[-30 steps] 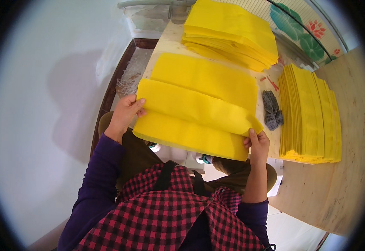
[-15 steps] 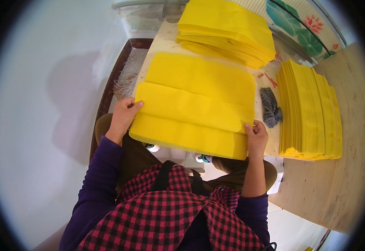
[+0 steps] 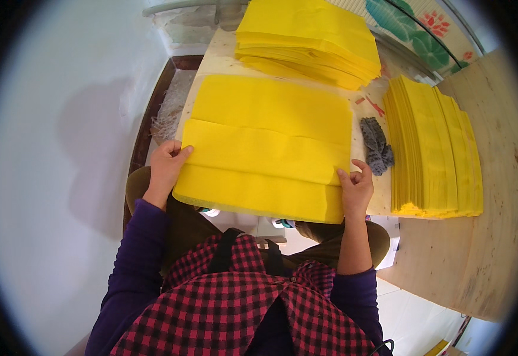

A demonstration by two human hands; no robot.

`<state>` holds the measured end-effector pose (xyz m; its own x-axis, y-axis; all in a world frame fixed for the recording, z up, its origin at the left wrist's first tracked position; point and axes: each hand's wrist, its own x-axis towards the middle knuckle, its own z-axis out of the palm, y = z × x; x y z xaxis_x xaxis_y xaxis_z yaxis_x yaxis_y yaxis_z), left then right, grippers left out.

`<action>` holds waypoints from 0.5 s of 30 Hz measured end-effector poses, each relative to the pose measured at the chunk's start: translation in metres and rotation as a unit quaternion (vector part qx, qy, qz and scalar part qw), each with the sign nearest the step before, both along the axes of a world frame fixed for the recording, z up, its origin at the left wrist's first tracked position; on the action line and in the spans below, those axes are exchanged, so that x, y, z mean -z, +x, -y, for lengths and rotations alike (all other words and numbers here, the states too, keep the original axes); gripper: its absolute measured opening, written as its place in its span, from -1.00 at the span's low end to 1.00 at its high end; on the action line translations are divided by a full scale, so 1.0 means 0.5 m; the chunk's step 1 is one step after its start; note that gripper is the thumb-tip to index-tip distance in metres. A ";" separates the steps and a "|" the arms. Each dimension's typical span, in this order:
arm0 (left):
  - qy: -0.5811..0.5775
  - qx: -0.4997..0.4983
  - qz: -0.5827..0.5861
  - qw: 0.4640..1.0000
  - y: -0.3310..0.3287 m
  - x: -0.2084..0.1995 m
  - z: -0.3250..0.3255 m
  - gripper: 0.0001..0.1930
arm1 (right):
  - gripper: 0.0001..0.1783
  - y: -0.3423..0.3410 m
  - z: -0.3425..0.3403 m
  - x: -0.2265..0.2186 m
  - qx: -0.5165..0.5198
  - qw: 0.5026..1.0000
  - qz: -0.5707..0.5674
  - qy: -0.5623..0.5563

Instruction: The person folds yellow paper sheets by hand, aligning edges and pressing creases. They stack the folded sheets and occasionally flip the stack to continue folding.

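A wide yellow fabric sheet point(image 3: 259, 148), which looks like felt or non-woven cloth, lies in front of me with folds running across it. Its near edge hangs out over my lap. At its left edge my left hand point(image 3: 168, 166) pinches it, thumb on top and the other fingers underneath. My right hand point(image 3: 357, 188) is at the right edge, thumb pressed on the cloth near the lower fold. The index finger there is raised and bent away from the thumb; the remaining fingers are partly hidden.
Behind the sheet is a thick pile of yellow fabric point(image 3: 306, 41). Another yellow stack point(image 3: 434, 148) stands at the right on the wooden table point(image 3: 449, 267). A crumpled grey cloth point(image 3: 376, 145) and red scraps point(image 3: 374, 107) lie between. A white wall point(image 3: 63, 148) rises at left.
The whole view has shifted slightly, moving everything left in the picture. My right index finger has lifted away from the thumb. The left hand keeps its pinch.
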<state>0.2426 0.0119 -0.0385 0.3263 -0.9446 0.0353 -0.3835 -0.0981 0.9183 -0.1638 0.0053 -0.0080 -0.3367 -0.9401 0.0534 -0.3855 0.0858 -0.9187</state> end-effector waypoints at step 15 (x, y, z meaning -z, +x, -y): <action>-0.017 -0.014 0.042 0.999 -0.013 -0.012 0.000 -0.78 | -0.60 -0.006 -0.003 0.014 -0.022 0.999 -0.015 -0.030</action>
<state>0.2361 0.0117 -0.0328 0.3467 -0.9331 0.0957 -0.4572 -0.0790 0.8859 -0.1668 0.0067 -0.0149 -0.2922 -0.9489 0.1197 -0.4155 0.0132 -0.9095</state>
